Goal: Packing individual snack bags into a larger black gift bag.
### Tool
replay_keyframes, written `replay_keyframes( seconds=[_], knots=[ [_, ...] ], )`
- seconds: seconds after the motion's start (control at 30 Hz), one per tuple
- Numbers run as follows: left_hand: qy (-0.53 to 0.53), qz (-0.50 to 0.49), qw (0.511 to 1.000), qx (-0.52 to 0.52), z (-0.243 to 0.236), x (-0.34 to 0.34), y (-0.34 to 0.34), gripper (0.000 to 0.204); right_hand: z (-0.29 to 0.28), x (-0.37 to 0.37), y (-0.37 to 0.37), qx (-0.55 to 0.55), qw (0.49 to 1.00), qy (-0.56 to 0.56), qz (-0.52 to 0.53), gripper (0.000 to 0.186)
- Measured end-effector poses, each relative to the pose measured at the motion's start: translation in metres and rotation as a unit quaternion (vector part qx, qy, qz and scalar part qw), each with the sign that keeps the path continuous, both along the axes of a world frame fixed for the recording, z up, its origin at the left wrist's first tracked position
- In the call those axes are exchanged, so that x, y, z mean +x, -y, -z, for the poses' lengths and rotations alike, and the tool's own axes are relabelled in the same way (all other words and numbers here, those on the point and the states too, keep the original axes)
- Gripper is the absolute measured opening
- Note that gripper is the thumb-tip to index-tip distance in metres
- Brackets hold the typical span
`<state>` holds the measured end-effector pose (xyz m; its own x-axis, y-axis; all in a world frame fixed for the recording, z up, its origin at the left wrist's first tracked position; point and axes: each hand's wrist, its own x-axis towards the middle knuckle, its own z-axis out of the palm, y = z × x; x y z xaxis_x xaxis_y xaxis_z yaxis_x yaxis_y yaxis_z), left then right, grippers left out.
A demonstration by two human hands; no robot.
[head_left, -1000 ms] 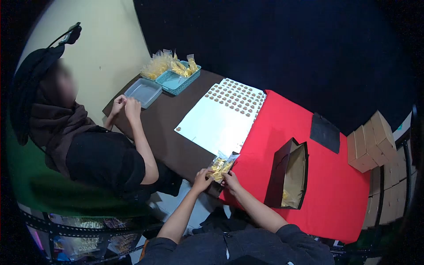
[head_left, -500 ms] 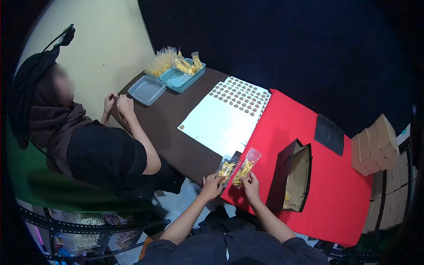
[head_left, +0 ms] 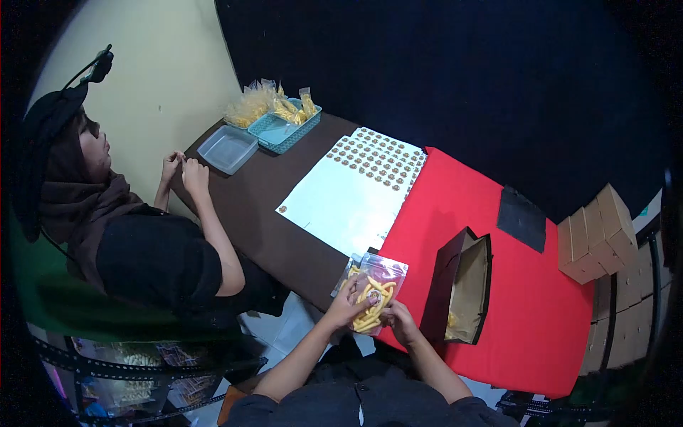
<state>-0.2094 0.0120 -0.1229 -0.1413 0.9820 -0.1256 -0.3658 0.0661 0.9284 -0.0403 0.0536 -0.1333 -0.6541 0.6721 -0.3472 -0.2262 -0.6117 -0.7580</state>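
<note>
While held, snack pouch (head_left: pixel 375 293) between hands.

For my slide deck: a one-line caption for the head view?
Both hands, left hand and right hand, hold a clear snack bag at the table edge beside an open box.

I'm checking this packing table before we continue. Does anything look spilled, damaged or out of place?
Nothing stands out. The clear plastic pouch of yellow snack sticks is held in the left hand and right hand, the open black box lies on the red tablecloth, with no spills visible.
</note>
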Motion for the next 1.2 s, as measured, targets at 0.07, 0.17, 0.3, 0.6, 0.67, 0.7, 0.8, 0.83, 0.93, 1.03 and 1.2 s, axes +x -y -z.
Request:
replay_keyframes(
  seconds=[0.07, 0.17, 0.3, 0.6, 0.67, 0.7, 0.8, 0.83, 0.93, 1.03, 1.2],
  knots=[
    [-0.03, 0.057, 0.997, -0.047, 0.005, 0.005, 0.001, 0.056, 0.005, 0.006, -0.002, 0.009, 0.999, -0.032, -0.021, 0.031],
    [-0.08, 0.046, 0.996, 0.001, -0.002, 0.02, 0.007, 0.049, -0.024, -0.003, 0.006, 0.193, 0.976, 0.103, 0.015, 0.034],
    [0.016, -0.002, 0.999, 0.045, -0.016, 0.05, 0.007, 0.053, -0.039, 0.009, 0.004, 0.183, 0.98, 0.06, 0.053, 0.033],
    [-0.056, 0.052, 0.994, 0.078, -0.066, 0.11, -0.003, 0.045, -0.058, 0.069, 0.012, 0.216, 0.968, 0.078, 0.102, 0.047],
    [-0.005, 0.047, 0.994, 0.095, -0.068, 0.131, -0.004, 0.044, -0.079, 0.083, 0.015, 0.235, 0.959, 0.072, 0.139, 0.05],
    [0.021, 0.049, 0.995, 0.083, -0.071, 0.143, -0.007, 0.039, -0.084, 0.096, 0.016, 0.251, 0.955, 0.063, 0.144, 0.047],
    [0.042, 0.098, 0.988, 0.116, -0.088, 0.17, -0.016, 0.036, -0.059, 0.131, 0.019, 0.28, 0.933, 0.074, 0.212, 0.043],
    [0.019, 0.102, 0.987, 0.125, -0.085, 0.177, -0.02, 0.036, -0.086, 0.134, 0.019, 0.302, 0.926, 0.057, 0.219, 0.038],
    [0.021, 0.11, 0.988, 0.103, -0.078, 0.204, -0.031, 0.038, -0.103, 0.156, 0.017, 0.253, 0.926, 0.075, 0.27, 0.037],
    [-0.055, 0.138, 0.979, 0.139, -0.083, 0.226, -0.034, 0.04, -0.105, 0.175, 0.021, 0.239, 0.906, 0.044, 0.346, 0.035],
    [-0.046, 0.168, 0.974, 0.144, -0.085, 0.261, -0.036, 0.04, -0.107, 0.215, 0.02, 0.278, 0.903, 0.154, 0.289, 0.038]
  ],
)
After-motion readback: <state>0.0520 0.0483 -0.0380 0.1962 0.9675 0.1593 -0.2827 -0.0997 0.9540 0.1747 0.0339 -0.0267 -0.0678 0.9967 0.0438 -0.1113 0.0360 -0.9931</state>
